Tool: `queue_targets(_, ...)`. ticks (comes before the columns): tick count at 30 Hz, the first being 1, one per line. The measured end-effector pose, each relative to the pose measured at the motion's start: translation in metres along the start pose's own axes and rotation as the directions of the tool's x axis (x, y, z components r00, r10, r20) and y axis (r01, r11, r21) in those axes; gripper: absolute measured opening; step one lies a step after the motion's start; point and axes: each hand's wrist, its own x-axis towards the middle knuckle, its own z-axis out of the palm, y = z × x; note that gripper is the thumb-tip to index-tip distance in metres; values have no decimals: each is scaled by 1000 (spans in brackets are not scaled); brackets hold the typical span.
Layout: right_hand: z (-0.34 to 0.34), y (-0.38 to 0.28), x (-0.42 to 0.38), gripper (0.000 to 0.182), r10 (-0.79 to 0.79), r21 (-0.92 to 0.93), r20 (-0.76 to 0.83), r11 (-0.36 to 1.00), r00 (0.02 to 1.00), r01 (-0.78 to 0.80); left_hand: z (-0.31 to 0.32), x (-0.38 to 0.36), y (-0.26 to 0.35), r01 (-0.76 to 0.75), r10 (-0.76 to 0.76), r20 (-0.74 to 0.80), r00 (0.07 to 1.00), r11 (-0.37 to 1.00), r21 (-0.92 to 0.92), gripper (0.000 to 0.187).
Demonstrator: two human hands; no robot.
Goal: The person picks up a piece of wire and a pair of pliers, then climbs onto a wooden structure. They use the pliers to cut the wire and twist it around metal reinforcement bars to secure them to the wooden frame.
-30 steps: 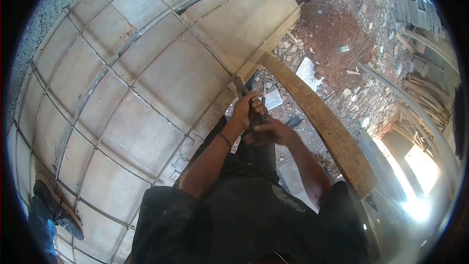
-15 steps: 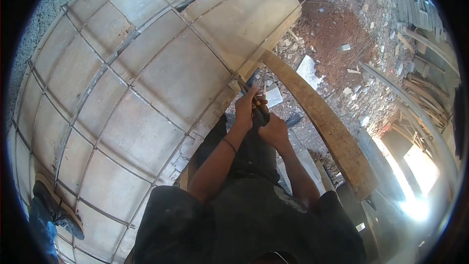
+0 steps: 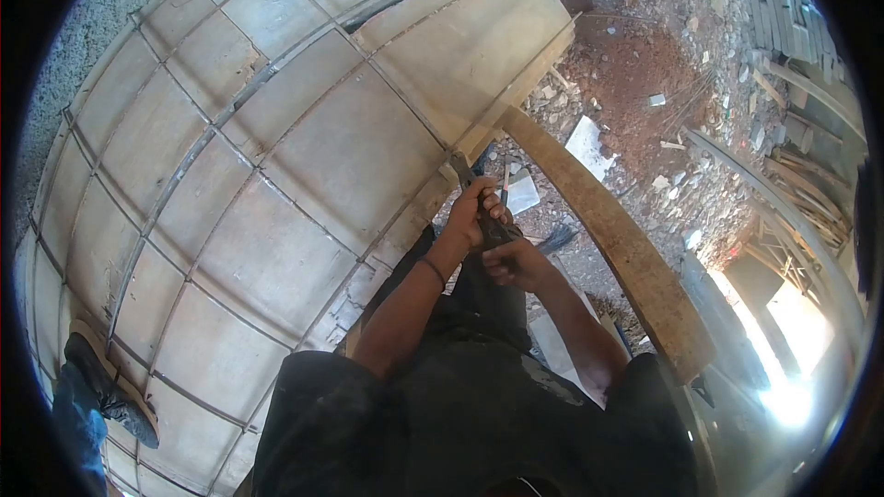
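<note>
My left hand [image 3: 474,213] is wrapped round a dark metal tool [image 3: 462,168], whose head points up toward the edge of the panelled surface. Just below and to the right, my right hand [image 3: 517,264] has its fingers curled near the tool's lower end; what they hold, if anything, is hidden. Thin metal rods [image 3: 292,200] cross in a grid over the pale panels [image 3: 354,156] on the left.
A long wooden plank [image 3: 608,230] runs down the right side of my hands. Rubble [image 3: 668,143] covers the ground below. Stacked timber [image 3: 801,193] lies at the far right. Another person's shoe [image 3: 106,387] rests on the panels at lower left.
The tool's head shows more fully above my left hand. My right hand has shifted slightly down, and its fingers are more visible. The view has moved a little.
</note>
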Motion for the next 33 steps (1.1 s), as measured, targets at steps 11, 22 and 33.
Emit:
queue_targets(11, 80, -19, -32, 38, -721, -941, -276, 69, 635, -331, 19, 14, -12, -153, 185, -398, 899, 982, 112, 25)
queue_targets(22, 51, -18, -18, 40, -9, -144, -69, 990, 998, -1, -17, 2, 8, 49, -54, 143, 988, 998, 43, 33)
queue_targets(33, 58, -17, -16, 61, -739, -920, -270, 10, 617, -391, 8, 16, -20, -175, 205, -202, 958, 972, 159, 24)
